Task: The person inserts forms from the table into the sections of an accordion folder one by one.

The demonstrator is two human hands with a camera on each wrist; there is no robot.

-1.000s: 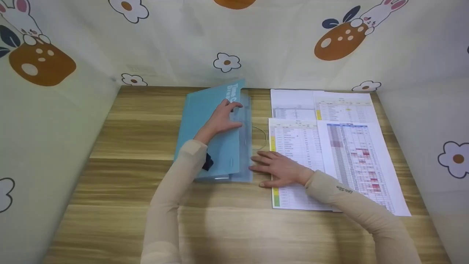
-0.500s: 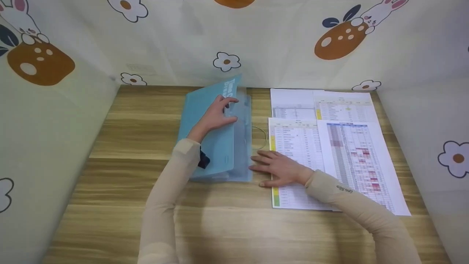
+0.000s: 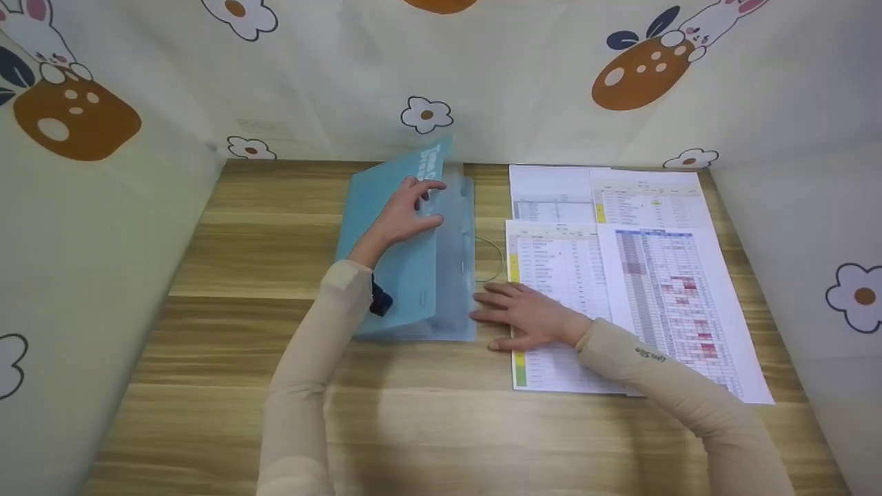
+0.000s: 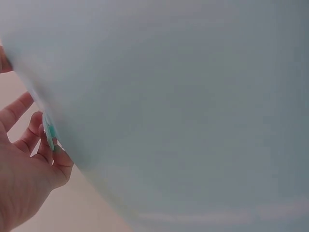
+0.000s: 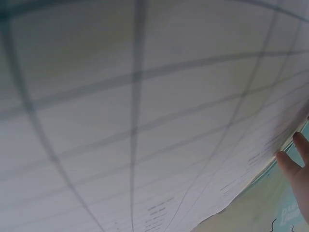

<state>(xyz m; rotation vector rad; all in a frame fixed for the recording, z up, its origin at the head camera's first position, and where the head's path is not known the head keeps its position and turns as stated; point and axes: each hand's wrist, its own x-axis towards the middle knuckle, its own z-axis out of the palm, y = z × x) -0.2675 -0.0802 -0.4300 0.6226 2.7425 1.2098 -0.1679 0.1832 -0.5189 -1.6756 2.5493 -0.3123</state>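
A blue plastic document folder (image 3: 406,282) with white lettering lies on the table, its front cover partly raised over translucent inner layers (image 3: 455,289). My left hand (image 3: 403,213) holds the raised cover near its right edge. In the left wrist view, curled fingers of the left hand (image 4: 29,169) lie at the cover's edge (image 4: 96,179), around a small teal piece (image 4: 49,131). Fingers spread, my right hand (image 3: 527,317) rests on a printed sheet (image 3: 551,275), fingertips beside the folder's right edge. The right wrist view is mostly filled by printed paper (image 5: 120,111).
More printed table sheets (image 3: 682,310) lie overlapping on the right, with others (image 3: 558,182) behind them. A thin cord loop (image 3: 499,258) sticks out from the folder's right side. Patterned fabric walls (image 3: 331,76) surround the wooden table (image 3: 241,372).
My left hand has moved slightly left with the folder's cover, lifting it further and exposing more of the translucent layers. The right hand has stayed in place.
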